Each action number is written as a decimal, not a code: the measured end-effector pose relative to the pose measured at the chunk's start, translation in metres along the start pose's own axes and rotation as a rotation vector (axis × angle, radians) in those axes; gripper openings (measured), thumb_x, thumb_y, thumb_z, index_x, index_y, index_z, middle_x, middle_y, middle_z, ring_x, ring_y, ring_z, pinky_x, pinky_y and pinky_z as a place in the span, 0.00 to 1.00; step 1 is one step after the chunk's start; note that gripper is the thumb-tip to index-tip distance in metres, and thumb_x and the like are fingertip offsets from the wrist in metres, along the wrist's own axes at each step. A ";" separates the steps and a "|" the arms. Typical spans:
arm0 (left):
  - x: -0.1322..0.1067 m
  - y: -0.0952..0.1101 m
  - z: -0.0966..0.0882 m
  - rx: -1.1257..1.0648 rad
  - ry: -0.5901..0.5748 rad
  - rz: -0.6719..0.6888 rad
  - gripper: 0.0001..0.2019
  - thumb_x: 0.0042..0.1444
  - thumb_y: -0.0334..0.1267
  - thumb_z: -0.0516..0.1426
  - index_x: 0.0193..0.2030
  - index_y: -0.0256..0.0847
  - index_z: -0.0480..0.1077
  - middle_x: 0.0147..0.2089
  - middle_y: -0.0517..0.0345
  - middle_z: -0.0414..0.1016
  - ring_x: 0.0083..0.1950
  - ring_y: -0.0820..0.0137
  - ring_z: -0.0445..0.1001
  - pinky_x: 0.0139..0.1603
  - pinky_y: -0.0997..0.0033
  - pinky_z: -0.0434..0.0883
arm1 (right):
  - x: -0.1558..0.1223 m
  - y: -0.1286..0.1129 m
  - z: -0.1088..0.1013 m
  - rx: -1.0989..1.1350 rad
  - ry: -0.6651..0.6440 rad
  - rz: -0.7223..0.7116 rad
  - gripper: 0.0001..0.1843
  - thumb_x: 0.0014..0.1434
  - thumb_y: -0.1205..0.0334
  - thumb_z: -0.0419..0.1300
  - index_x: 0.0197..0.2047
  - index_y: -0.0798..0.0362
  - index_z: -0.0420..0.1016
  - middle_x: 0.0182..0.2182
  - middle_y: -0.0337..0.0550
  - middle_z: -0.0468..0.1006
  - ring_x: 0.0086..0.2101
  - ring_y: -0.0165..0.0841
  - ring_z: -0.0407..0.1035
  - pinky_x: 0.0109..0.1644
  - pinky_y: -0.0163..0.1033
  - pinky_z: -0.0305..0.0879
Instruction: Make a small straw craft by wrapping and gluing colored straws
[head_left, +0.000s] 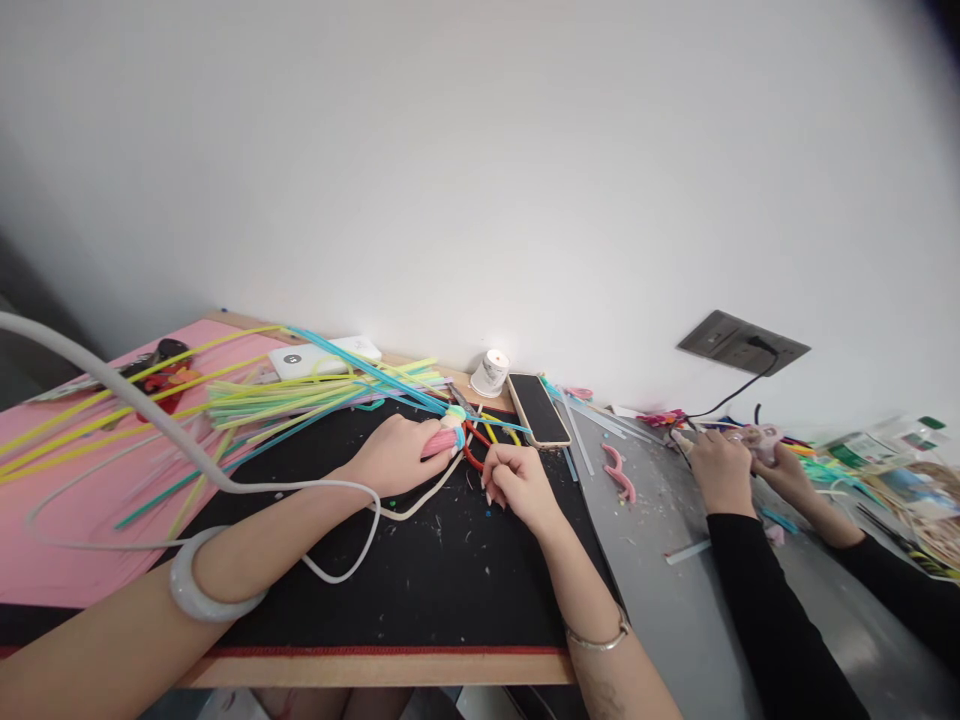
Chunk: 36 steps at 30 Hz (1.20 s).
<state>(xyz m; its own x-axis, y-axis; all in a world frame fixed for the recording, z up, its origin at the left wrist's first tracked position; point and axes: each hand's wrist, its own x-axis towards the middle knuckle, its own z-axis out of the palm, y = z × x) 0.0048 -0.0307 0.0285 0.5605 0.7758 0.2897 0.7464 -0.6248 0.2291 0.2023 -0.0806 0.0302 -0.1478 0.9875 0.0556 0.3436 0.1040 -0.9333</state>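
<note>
My left hand [397, 455] is closed around a pink pipe-cleaner piece [442, 442] with a pale, multicoloured top, just above the black mat [442, 590]. To its right, my right hand [521, 485] is curled with the fingertips together; anything between them is hidden or too small to name. Red-handled scissors [474, 445] lie between the two hands, close to the right fingers, blades pointing away. A cream-coloured strand [420, 505] bends across the mat below the left hand. Blue pipe cleaners [367, 365] stretch behind that hand.
Yellow and green pipe cleaners [300, 400] spread over pink sheets [97, 560] at left. A white cable [262, 487] loops over my left forearm. Behind stand a small white cup [490, 373] and a phone [540, 408]. At right, a co-worker's hands [724, 470] work above the grey table [675, 610].
</note>
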 end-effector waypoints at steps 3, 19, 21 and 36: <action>0.000 0.000 0.000 0.003 -0.003 -0.002 0.17 0.60 0.49 0.45 0.28 0.42 0.63 0.24 0.56 0.74 0.26 0.63 0.73 0.27 0.68 0.57 | 0.001 0.002 0.000 -0.001 0.006 -0.001 0.10 0.42 0.71 0.47 0.18 0.53 0.66 0.10 0.32 0.67 0.12 0.24 0.56 0.17 0.28 0.50; -0.001 0.000 0.000 0.013 -0.014 -0.005 0.17 0.61 0.50 0.45 0.29 0.42 0.65 0.24 0.56 0.74 0.27 0.64 0.73 0.27 0.69 0.58 | -0.001 0.000 -0.001 0.078 -0.007 0.034 0.09 0.39 0.69 0.46 0.17 0.53 0.66 0.10 0.34 0.67 0.10 0.24 0.55 0.13 0.28 0.48; -0.001 0.001 -0.001 0.010 -0.015 -0.008 0.17 0.60 0.50 0.46 0.29 0.42 0.65 0.24 0.56 0.74 0.27 0.64 0.73 0.26 0.69 0.58 | -0.001 0.000 0.000 0.080 -0.009 0.034 0.09 0.39 0.69 0.46 0.18 0.53 0.66 0.10 0.34 0.67 0.10 0.24 0.56 0.13 0.28 0.48; 0.000 -0.001 0.001 0.041 0.008 -0.039 0.17 0.61 0.49 0.46 0.29 0.42 0.66 0.25 0.55 0.75 0.28 0.62 0.75 0.28 0.69 0.60 | 0.002 -0.002 0.001 -0.214 0.094 -0.105 0.11 0.54 0.68 0.50 0.24 0.54 0.71 0.13 0.33 0.67 0.16 0.27 0.60 0.22 0.31 0.55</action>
<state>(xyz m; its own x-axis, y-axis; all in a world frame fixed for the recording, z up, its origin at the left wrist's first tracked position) 0.0043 -0.0302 0.0274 0.5278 0.7986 0.2892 0.7818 -0.5899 0.2021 0.2002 -0.0790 0.0317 -0.1099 0.9757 0.1897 0.5211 0.2191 -0.8249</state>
